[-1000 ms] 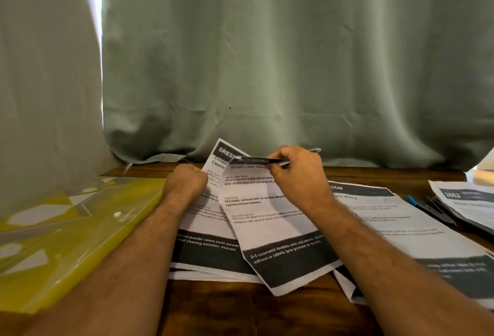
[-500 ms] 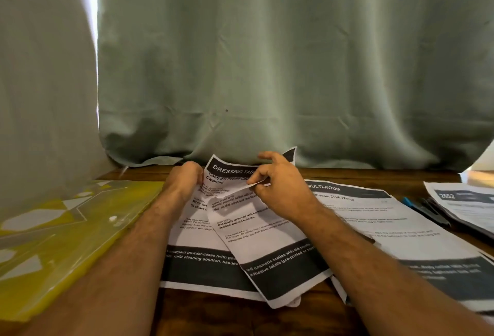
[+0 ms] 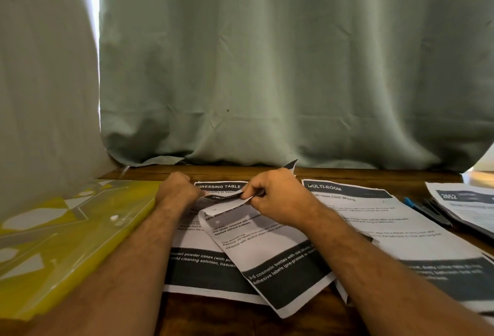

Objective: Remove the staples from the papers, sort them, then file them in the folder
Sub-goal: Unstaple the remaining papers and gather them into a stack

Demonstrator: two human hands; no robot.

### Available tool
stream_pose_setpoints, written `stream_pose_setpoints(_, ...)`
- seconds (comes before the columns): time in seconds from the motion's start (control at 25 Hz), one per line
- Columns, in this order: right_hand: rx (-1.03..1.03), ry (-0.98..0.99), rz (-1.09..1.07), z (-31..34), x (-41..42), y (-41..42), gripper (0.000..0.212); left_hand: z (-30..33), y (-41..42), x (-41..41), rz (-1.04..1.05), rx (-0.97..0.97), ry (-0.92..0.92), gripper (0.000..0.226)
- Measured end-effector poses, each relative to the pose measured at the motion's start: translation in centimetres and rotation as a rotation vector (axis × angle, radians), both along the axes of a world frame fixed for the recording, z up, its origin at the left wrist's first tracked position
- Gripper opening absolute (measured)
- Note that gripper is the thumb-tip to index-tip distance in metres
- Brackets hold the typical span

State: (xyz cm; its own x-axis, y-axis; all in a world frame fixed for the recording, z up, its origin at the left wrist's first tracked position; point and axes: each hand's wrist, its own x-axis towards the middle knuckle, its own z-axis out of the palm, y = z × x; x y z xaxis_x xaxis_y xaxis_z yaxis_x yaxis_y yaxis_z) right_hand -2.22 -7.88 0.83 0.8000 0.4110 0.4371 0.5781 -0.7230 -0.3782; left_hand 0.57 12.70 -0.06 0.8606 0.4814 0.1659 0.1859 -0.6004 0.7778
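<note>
Green curtains (image 3: pixel 267 68) hang behind a wooden table (image 3: pixel 294 327) where the top sheet (image 3: pixel 267 255) lies skewed over the stapled papers (image 3: pixel 203 263) near the middle; the right hand (image 3: pixel 278 196) pinches its folded-over far edge, and the left hand (image 3: pixel 177 191), fingers curled, holds the far-left corner. A yellow folder (image 3: pixel 66 242) lies by the left edge, a "MULTI-ROOM" sheet (image 3: pixel 401 228) and pens (image 3: pixel 427 210) to the right.

dim, soft blur, window glare upper-left

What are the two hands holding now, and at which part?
Both hands hold the tilted top sheet by its folded-over upper edge: the right hand pinches it near the middle, and the left hand grips its left corner.
</note>
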Motion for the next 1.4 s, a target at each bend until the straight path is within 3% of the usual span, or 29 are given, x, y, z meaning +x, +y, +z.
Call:
stream_pose_setpoints(0.08, 0.011, -0.011, 0.031, -0.2, 0.1, -0.1, 0.012, 0.1, 0.1, 0.0, -0.010, 0.021, 0.022, 0.052)
stream_pose_setpoints(0.2, 0.009, -0.021, 0.042, -0.2, 0.2, -0.2, 0.010, 0.0, 0.1, 0.1, -0.017, 0.053, 0.034, 0.028)
stream_pose_setpoints(0.4, -0.007, 0.000, 0.040, -0.4, 0.4, -0.2, 0.010, -0.2, 0.5, 0.6, -0.030, 0.020, 0.027, 0.024)
stream_pose_setpoints(0.56, 0.000, 0.021, 0.037, -0.4, 0.5, -0.1, 0.011, -0.4, 0.8, 1.4, -0.075, -0.142, -0.066, 0.012)
stream_pose_setpoints(0.68, 0.009, 0.015, 0.018, -0.3, 0.2, -0.1, 0.013, -0.3, 0.8, 1.0, -0.129, -0.401, -0.151, 0.008)
stream_pose_setpoints(0.8, 0.059, 0.004, -0.003, -0.2, 0.0, -0.1, 0.014, 0.2, 0.5, 0.2, -0.209, -0.650, -0.210, 0.023)
stream_pose_setpoints(0.88, 0.083, 0.000, -0.007, -0.2, -0.1, -0.1, 0.012, 0.3, 0.6, 0.5, -0.238, -0.701, -0.262, 0.028)
stream_pose_setpoints(1.08, 0.090, 0.022, -0.015, -0.2, 0.1, -0.2, 0.012, 1.2, 0.0, 0.4, -0.123, -0.472, -0.616, 0.011)
stream_pose_setpoints(1.2, 0.089, 0.027, -0.028, -0.2, 0.4, -0.2, 0.012, 1.9, 0.0, -0.3, -0.021, -0.365, -0.854, 0.012)
stream_pose_setpoints(1.4, 0.085, 0.025, -0.048, -0.4, 0.7, -0.2, 0.013, 2.1, 0.2, -0.3, 0.016, -0.366, -1.061, 0.011)
